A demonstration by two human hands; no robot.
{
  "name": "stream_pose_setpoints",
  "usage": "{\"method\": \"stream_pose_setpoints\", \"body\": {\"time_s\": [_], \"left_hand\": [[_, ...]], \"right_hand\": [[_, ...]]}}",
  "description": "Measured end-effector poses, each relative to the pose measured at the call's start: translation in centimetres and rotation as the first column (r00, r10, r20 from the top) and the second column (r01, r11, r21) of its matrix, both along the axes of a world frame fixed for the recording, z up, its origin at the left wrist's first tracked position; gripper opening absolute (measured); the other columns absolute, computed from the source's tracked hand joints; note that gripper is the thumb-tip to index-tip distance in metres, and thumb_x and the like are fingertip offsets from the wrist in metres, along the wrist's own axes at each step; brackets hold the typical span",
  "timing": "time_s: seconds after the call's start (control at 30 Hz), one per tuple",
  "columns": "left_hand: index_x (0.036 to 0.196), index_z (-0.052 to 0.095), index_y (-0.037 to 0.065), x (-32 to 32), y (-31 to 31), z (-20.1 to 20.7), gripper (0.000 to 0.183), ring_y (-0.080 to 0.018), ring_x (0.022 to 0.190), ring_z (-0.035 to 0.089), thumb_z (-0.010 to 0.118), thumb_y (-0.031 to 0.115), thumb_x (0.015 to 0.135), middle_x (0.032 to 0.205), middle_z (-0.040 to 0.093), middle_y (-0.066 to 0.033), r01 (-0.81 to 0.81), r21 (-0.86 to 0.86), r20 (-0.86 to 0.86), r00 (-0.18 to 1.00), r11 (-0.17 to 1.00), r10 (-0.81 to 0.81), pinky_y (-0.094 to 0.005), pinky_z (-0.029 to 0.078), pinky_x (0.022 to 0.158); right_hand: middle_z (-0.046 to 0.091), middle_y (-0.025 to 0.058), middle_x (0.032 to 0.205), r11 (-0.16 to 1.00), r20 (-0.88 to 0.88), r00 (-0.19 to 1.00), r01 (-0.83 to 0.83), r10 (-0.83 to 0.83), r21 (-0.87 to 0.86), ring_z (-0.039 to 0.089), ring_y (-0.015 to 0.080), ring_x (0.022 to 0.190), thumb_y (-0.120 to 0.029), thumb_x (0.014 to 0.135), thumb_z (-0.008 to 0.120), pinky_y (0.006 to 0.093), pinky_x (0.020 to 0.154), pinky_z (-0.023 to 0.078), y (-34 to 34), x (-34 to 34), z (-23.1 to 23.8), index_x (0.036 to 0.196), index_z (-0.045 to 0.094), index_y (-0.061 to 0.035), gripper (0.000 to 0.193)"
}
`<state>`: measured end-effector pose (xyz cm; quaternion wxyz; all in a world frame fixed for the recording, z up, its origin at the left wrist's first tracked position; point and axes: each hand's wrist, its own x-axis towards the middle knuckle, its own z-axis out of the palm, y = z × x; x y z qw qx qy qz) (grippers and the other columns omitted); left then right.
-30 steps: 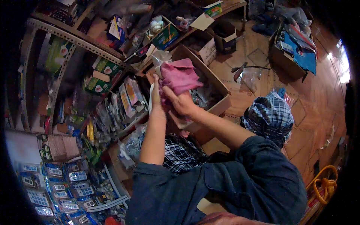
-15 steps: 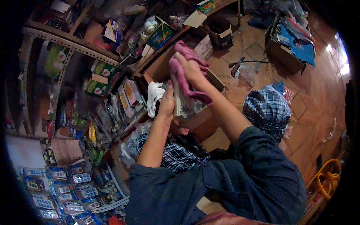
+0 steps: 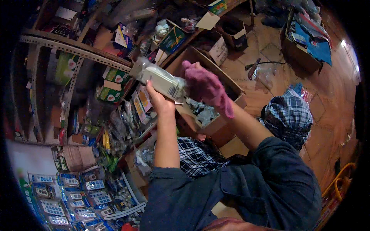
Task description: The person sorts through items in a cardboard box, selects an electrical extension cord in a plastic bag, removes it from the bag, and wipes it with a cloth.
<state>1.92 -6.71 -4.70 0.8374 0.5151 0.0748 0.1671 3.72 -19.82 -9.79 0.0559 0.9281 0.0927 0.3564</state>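
Note:
My left hand (image 3: 161, 101) grips a cream-white, flat rectangular item (image 3: 158, 79) wrapped in clear plastic, with dark print at one end. What is inside the wrap I cannot make out. A pink cloth (image 3: 210, 82) covers most of my right hand (image 3: 197, 65), whose fingers are closed on it. The cloth is beside the right end of the wrapped item, and part of it hangs toward my wrist. Below both hands stands an open cardboard box (image 3: 232, 87) holding crumpled grey-white plastic packets (image 3: 204, 111).
Metal-framed shelves (image 3: 77, 50) with small boxes rise on the left. Blister packs (image 3: 52, 208) lie at the lower left. Rolled-up checked cloth (image 3: 289, 115) sits on the tiled floor right of the box. Farther off is another carton (image 3: 302, 54) with blue packaging.
My left hand has swung the wrapped item up and left, from upright to lying across. The right hand with the pink cloth has moved away from it, uncovering the packets in the box.

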Motion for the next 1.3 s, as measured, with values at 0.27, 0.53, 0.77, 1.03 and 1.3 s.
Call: {"method": "stream_pose_setpoints", "body": {"time_s": [0.27,0.53,0.77,1.03,1.3], "left_hand": [[0.122,0.042,0.002,-1.7,-4.5,-1.1,0.056,-0.0271,0.107,0.048,0.036,0.047,0.089,0.12,0.047,-0.0136,-0.088,0.205,-0.126,0.985,0.975,0.116,-0.0392,0.039,0.092],[0.13,0.033,0.01,-2.5,-4.9,-0.1,0.054,-0.0265,0.118,0.041,0.039,0.045,0.09,0.129,0.041,-0.0098,0.076,-0.249,-0.145,0.983,0.965,-0.115,-0.043,0.034,0.099],[0.126,0.04,0.008,-0.8,-3.5,1.1,0.047,-0.0265,0.112,0.045,0.053,0.03,0.086,0.124,0.045,-0.0112,0.063,-0.172,0.134,0.99,0.983,-0.04,-0.044,0.039,0.093],[0.126,0.024,0.003,0.0,-3.4,-0.9,0.059,-0.0241,0.106,0.047,0.061,0.013,0.082,0.122,0.042,-0.0159,-0.367,0.601,0.484,0.874,0.71,0.042,-0.0366,0.04,0.09],[0.12,0.04,0.003,2.5,4.5,0.3,0.046,-0.0282,0.103,0.052,0.059,0.023,0.082,0.113,0.05,-0.0157,-0.125,-0.036,0.025,0.992,0.992,0.126,-0.0429,0.046,0.085]], "right_hand": [[0.055,0.0034,0.078,-0.581,0.473,0.836,-0.244,0.28,0.776,0.052,0.0144,0.072,-0.026,0.09,0.049,0.0266,0.072,0.042,1.4,-2.8,1.0,0.089,0.055,-0.0029,0.023],[0.052,0.003,0.067,-0.875,0.42,0.78,0.331,0.464,0.353,0.05,0.0152,0.062,-0.045,0.088,0.044,0.0271,0.058,0.042,-0.3,-0.2,1.0,0.074,0.052,-0.0074,0.041],[0.055,0.0137,0.094,-0.73,0.61,0.445,0.164,0.655,0.664,0.051,0.027,0.087,-0.053,0.087,0.031,0.0373,0.079,0.041,1.1,0.7,-1.5,0.103,0.049,0.0007,0.059],[0.055,0.0042,0.091,-0.883,0.432,0.781,0.322,0.452,0.342,0.051,0.0137,0.085,-0.015,0.083,0.057,0.0269,0.076,0.042,1.7,-4.1,2.9,0.097,0.053,-0.002,0.02],[0.055,0.0021,0.088,-0.841,0.566,0.68,0.144,0.467,0.521,0.052,0.0143,0.083,-0.011,0.079,0.059,0.0275,0.078,0.042,2.6,-7.7,5.1,0.095,0.055,-0.0036,0.018]]}}
